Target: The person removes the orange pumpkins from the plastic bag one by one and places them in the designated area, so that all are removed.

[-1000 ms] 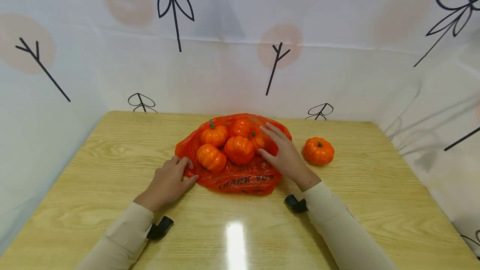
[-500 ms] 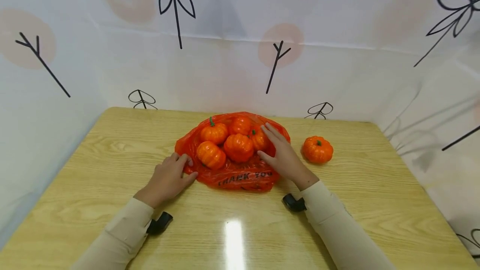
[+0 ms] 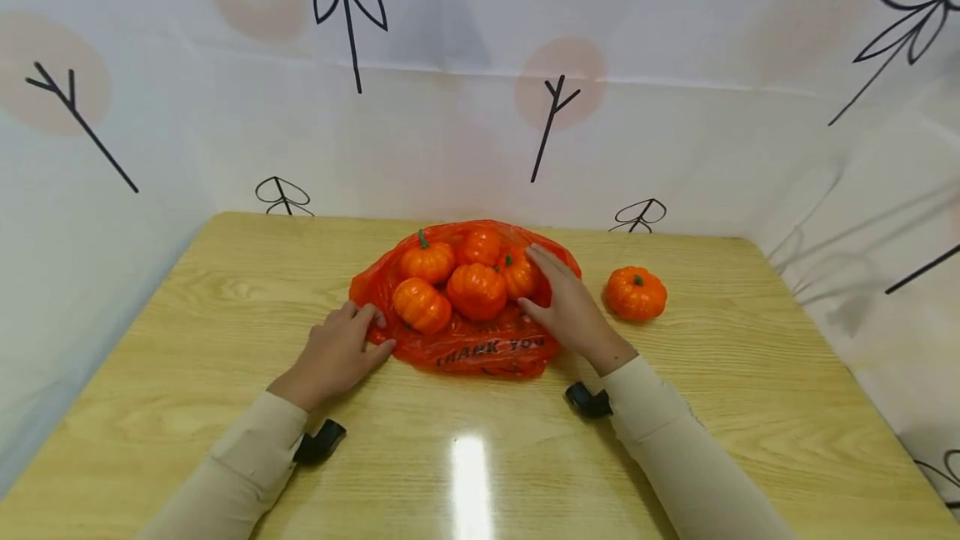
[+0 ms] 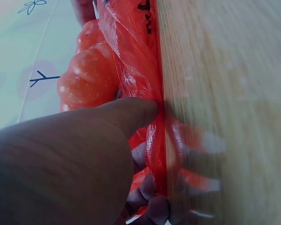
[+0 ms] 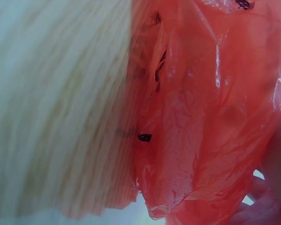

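Observation:
A red plastic bag (image 3: pixel 483 352) printed "THANK YOU" lies spread with its mouth facing up. Several small orange pumpkins (image 3: pixel 477 292) sit together in it. At the bag's left edge, my left hand (image 3: pixel 333 361) grips the plastic; the left wrist view shows the thumb and curled fingers on the film. My right hand (image 3: pixel 573 311) is over the bag's right side, its fingers spread beside the rightmost pumpkin (image 3: pixel 517 273) in the bag. In the right wrist view the bag's crumpled side (image 5: pixel 210 117) fills much of the picture, and only part of that hand shows.
One more pumpkin (image 3: pixel 636 294) lies on the wooden table (image 3: pixel 247 298), right of the bag and beyond my right wrist. A patterned white cloth (image 3: pixel 450 140) hangs behind the table's far edge.
My right hand has drawn back slightly from the rightmost pumpkin in the bag, which now shows more fully. The left hand keeps its place at the bag's edge.

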A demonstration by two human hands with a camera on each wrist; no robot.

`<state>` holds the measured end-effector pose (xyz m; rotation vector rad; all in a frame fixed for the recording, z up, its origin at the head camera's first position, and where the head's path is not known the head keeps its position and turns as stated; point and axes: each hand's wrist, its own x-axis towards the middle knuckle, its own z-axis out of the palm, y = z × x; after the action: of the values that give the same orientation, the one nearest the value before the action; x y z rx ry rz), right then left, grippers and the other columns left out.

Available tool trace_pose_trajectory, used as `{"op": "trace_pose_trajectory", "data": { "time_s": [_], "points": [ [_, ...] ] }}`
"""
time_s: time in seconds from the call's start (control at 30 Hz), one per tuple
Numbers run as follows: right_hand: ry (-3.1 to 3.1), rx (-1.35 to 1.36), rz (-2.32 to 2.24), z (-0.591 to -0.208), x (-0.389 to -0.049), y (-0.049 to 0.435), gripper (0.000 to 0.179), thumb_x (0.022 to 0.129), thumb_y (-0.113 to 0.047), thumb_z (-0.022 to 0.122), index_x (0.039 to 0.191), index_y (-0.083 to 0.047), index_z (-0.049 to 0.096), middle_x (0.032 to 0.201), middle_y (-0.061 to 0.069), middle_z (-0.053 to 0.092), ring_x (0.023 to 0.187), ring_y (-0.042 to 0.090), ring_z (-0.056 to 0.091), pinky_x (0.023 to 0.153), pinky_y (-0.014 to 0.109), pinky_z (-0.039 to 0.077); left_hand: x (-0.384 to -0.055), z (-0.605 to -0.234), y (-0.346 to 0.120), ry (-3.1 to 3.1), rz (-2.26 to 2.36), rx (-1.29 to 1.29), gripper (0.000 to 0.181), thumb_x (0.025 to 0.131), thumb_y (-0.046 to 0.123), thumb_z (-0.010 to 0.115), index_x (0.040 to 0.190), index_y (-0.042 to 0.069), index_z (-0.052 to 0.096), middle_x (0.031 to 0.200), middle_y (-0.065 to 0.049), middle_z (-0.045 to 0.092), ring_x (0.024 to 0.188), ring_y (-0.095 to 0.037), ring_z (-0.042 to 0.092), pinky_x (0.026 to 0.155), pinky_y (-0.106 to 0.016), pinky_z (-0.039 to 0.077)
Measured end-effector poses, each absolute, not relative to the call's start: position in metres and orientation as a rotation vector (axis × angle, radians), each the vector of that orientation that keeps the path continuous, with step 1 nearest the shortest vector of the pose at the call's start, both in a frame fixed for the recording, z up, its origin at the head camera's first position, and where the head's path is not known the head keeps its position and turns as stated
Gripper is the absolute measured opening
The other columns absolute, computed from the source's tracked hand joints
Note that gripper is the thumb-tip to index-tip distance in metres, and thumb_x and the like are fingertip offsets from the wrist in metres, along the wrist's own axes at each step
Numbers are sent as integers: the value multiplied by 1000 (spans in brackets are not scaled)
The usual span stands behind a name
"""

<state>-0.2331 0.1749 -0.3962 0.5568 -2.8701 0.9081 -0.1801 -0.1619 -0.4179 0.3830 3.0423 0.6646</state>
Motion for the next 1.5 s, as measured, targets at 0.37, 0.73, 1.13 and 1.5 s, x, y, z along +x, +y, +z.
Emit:
{"op": "trace_pose_trajectory", "data": {
  "time_s": [0.37,0.73,1.13,1.5],
  "points": [
    [-2850,532,869,-396,-231,175,72,90,-20,75,150,-7,37,157,15,38,142,37,42,114,54,35,-178,-418,-162,3048,666,380,27,91,36,71,101,16,57,91,-4,51,81,-23,48,73,-43,37],
    [-2882,462,919,-395,-230,176,70,89,-21,77,145,-7,37,153,17,43,138,38,46,112,55,38,-180,-419,-161,3049,666,384,27,91,37,71,101,16,57,91,-4,50,80,-22,48,73,-42,37],
    [-2893,436,912,-395,-230,176,65,89,-24,77,139,-8,38,139,20,55,123,38,59,105,54,45,-181,-419,-162,3048,669,392,27,91,36,71,101,15,56,92,-4,51,82,-21,48,72,-40,35],
    [-2869,419,920,-394,-228,177,64,89,-25,77,139,-8,40,139,19,56,121,39,60,103,54,47,-180,-417,-161,3034,648,386,27,92,36,70,103,15,57,93,-5,50,81,-23,48,72,-41,36]
  ]
}}
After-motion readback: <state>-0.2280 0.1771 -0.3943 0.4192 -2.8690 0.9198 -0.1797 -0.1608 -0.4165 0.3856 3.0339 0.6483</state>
